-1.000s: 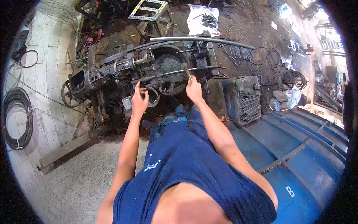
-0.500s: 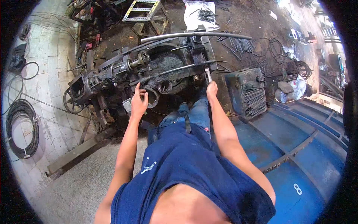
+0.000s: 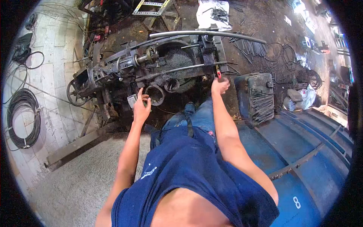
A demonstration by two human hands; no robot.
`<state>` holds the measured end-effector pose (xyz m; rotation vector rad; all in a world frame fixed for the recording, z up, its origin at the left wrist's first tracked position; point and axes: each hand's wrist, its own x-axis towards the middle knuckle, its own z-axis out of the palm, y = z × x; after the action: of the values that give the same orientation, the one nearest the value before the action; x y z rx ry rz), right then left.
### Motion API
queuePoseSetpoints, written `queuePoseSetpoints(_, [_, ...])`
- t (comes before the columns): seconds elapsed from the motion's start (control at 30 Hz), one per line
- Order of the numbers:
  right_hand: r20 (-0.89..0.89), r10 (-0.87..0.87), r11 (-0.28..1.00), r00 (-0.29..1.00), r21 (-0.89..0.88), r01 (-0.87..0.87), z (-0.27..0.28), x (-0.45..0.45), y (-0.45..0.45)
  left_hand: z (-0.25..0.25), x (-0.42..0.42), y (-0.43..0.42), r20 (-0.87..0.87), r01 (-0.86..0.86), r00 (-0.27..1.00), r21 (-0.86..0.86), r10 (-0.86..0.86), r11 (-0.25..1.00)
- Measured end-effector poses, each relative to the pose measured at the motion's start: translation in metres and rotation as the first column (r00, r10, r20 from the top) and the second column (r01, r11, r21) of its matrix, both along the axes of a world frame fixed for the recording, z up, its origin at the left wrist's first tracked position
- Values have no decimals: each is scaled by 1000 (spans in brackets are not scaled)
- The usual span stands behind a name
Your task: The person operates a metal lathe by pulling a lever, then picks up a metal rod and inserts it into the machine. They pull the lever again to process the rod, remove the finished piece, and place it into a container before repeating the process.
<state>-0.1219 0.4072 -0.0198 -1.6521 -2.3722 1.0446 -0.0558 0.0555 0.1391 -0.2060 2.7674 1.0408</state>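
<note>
My left hand (image 3: 141, 108) is beside the machine's front edge, its thumb and fingers apart with nothing between them. Just to its left is a small pale box (image 3: 132, 100), and a round metal ring (image 3: 155, 95) lies beyond the fingertips. My right hand (image 3: 220, 86), smeared by motion, is closed on a slim tool (image 3: 219, 72) with a red part, at the machine's right end. The tool points at the block where a long metal rod (image 3: 189, 68) crosses a tray of dark metal chips (image 3: 177, 59).
A long curved bar (image 3: 234, 35) lies across the machine's far side. To the right stands a dark metal box (image 3: 257, 96) beside blue panels (image 3: 272, 140). A metal stool (image 3: 155, 8), rods (image 3: 251, 48) and a white sack (image 3: 212, 14) are farther back. Coiled cable (image 3: 23, 117) lies left.
My right hand has moved right with the tool, from the middle of the rod to the machine's right end. My left hand has stayed nearly in place.
</note>
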Motion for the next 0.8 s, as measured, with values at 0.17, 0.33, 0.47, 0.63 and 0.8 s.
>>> queuePoseSetpoints(0.17, [58,101,989,993,-112,-94,-23,25,3,-11,6,0,-45,-3,999,32,4,999])
queuePoseSetpoints(0.33, [-47,229,968,972,-98,-233,-11,42,4,-13,0,5,-56,-6,998,56,9,998])
queuePoseSetpoints(0.47, [-124,621,777,774,-36,-629,-7,69,2,-9,-3,10,-43,-18,999,55,21,998])
queuePoseSetpoints(0.63, [-82,703,711,706,65,-700,-11,83,8,-13,-2,13,-44,-16,999,66,19,998])
queuePoseSetpoints(0.8, [-85,588,796,804,-117,-594,52,62,-2,-12,-5,19,-29,-19,999,104,22,994])
